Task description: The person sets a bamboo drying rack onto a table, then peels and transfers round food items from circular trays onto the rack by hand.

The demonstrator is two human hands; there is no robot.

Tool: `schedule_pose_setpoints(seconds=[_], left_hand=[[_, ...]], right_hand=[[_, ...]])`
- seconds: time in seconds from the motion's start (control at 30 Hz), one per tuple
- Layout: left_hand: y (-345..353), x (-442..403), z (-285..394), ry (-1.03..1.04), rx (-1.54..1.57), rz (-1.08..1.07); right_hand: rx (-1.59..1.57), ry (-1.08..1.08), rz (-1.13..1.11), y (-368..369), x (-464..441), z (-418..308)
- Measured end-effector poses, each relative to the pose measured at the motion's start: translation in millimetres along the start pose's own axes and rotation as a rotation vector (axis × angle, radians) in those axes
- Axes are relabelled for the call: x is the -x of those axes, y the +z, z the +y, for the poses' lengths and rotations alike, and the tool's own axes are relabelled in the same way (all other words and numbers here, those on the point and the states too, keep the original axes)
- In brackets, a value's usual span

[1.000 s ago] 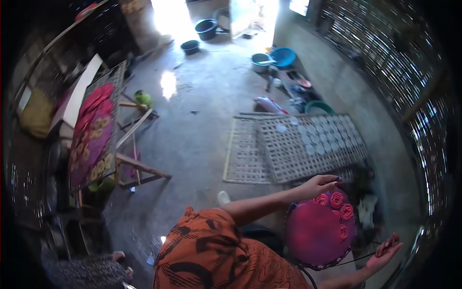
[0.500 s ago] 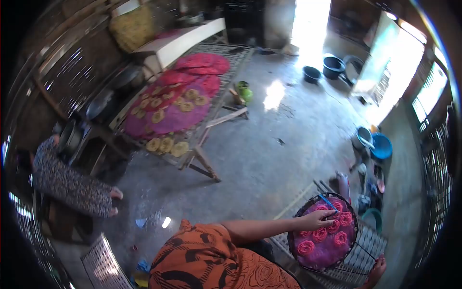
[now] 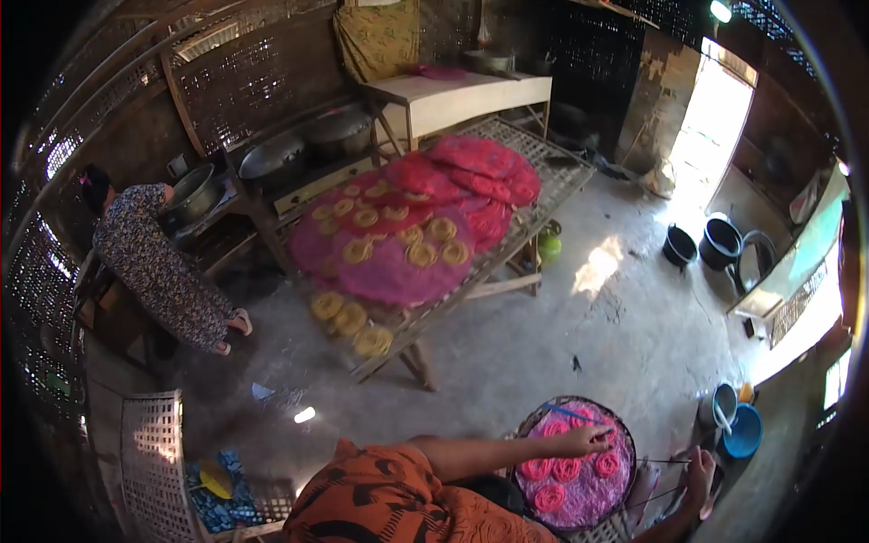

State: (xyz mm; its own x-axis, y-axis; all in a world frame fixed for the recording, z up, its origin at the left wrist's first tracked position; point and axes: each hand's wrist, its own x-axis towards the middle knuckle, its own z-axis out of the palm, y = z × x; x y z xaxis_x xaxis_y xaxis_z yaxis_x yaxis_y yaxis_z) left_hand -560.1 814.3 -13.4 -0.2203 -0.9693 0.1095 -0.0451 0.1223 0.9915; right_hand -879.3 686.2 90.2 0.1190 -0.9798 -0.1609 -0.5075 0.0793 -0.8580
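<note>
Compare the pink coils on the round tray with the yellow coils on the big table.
Colour: the pink coils are bright pink; the yellow coils are dull yellow.
Place: the pink coils lie on the round tray, near the left hand; the yellow coils lie farther off, on the big table.
Shared: both look roughly round.

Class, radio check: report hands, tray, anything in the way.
Left hand over tray, near blue strip, grip unclear. Right hand at cords, grip unclear. Pink coils on tray. Left arm hides part of tray.
</note>
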Motion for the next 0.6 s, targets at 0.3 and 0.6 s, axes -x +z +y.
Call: schedule_pose_setpoints(seconds=[0.3, 0.6], left_hand=[[-41, -229, -33, -0.109, 0.035, -0.185], [-97, -472, -52, -0.082, -0.066, -0.237]], right_hand=[[0.041, -0.139, -0.485, 106, -201, -30], [0.165, -0.423, -0.308, 101, -422, -85]])
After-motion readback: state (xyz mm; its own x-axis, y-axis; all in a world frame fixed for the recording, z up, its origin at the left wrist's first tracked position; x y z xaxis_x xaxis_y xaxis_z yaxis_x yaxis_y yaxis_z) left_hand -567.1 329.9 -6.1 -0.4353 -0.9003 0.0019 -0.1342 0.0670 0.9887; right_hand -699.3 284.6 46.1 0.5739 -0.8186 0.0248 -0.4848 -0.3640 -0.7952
